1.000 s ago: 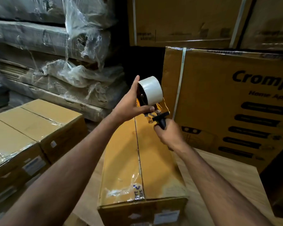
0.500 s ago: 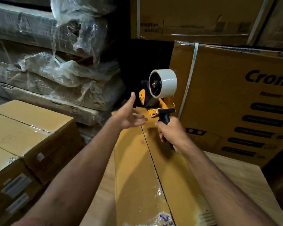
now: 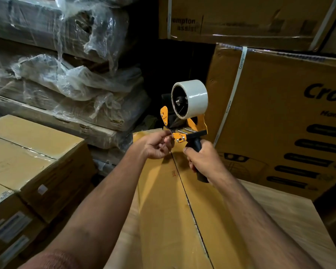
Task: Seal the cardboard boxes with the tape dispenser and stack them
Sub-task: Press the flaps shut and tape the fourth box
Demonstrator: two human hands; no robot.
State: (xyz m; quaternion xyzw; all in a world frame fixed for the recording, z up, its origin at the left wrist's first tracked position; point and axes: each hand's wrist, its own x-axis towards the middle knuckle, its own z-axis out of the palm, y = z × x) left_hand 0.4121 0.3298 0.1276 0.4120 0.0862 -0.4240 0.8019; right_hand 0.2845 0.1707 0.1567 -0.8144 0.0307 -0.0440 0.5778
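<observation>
A long cardboard box (image 3: pixel 175 206) lies on a wooden table (image 3: pixel 291 214) and runs from near to far down the middle. Its two top flaps meet in a dark line along the middle, and no tape shows on that line here.

The right hand (image 3: pixel 204 162) is curled tight around the black handle of the tape dispenser (image 3: pixel 186 121). It holds the tool up over the far end of the box. The tool is orange and black, and it does not touch the box. A fat white roll of tape (image 3: pixel 192 98) sits on top of the tool, with its open side turned to the left.

The left hand (image 3: pixel 156 145) is just left of the tool. Its fingers are bent and narrow, and the fingertips pinch at the front edge of the tool, where the tape comes out. The tape end itself is too small and shiny to see well.

On the left, two brown boxes (image 3: pixel 31 156) sit side by side, lower than the table. Far behind them is a pile of flat packs wrapped in crinkly clear plastic (image 3: pixel 70 78). On the right stands a big brown carton (image 3: pixel 279 121) with black letters and a white strap going up its side. Another carton (image 3: pixel 241 18) rests above it, at the far top.
</observation>
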